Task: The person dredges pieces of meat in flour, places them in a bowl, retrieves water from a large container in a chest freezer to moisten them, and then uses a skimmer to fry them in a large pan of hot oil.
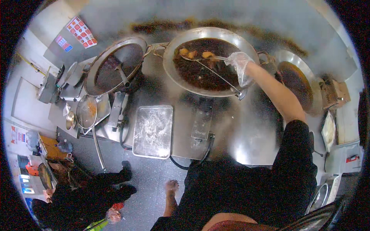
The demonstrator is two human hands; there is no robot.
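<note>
My right hand (239, 64), in a clear plastic glove, reaches over a large round metal pan (169, 61) of dark liquid. Its fingers close round the handle of a metal skimmer (216, 58), whose far end is in the liquid beside golden food pieces (208, 54). A second long, thin-handled metal utensil (219, 75) leans across the near rim, its end hooked outside; its head is hard to make out. Low at my left side, my bare-looking left hand (172, 187) hangs over the floor with fingers curled. No object shows in it.
Another wide pan (88, 79) with a dark-handled ladle (122, 75) stands left, a third pan (317, 94) right. A white-dusted metal tray (152, 131) overhangs the counter edge. A round strainer (87, 111) sticks its handle out over the floor. Another person (83, 198) is lower left.
</note>
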